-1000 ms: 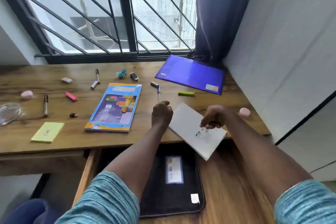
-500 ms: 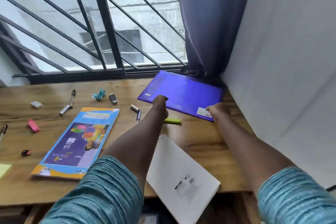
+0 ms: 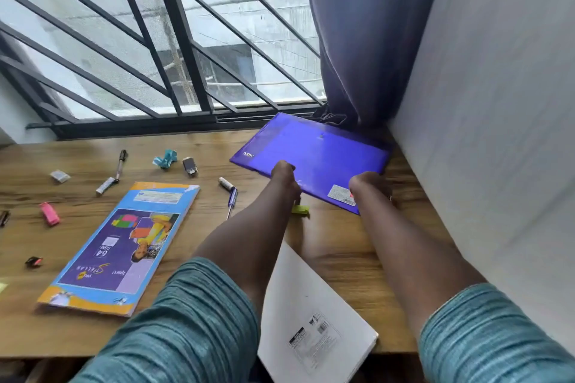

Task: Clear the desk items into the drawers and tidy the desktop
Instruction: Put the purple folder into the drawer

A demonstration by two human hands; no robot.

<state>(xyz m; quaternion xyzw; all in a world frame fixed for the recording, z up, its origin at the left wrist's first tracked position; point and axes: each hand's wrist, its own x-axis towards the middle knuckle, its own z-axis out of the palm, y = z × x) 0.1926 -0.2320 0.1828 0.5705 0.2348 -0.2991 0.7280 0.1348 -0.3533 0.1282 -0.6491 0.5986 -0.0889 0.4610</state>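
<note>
A purple folder [image 3: 323,152] lies at the back right of the wooden desk [image 3: 336,246], near the curtain. My left hand [image 3: 284,176] grips its near edge towards the left. At the near right corner my right hand [image 3: 368,185] grips the same edge beside a white label. The folder's near edge looks slightly raised. A white notepad [image 3: 308,314] hangs over the desk's front edge between my forearms. A blue and orange exercise book [image 3: 124,242] lies flat to the left.
A green highlighter [image 3: 301,210] lies just under my left wrist. A blue pen [image 3: 231,200], a white cap, a USB stick [image 3: 189,165], crumpled teal paper [image 3: 165,160], a black pen [image 3: 120,162], a pink eraser [image 3: 49,217] and small bits are scattered left. Wall at right.
Both hands left the white notepad and reached to the back right. They now hold the purple folder's near edge, and the view has shifted closer.
</note>
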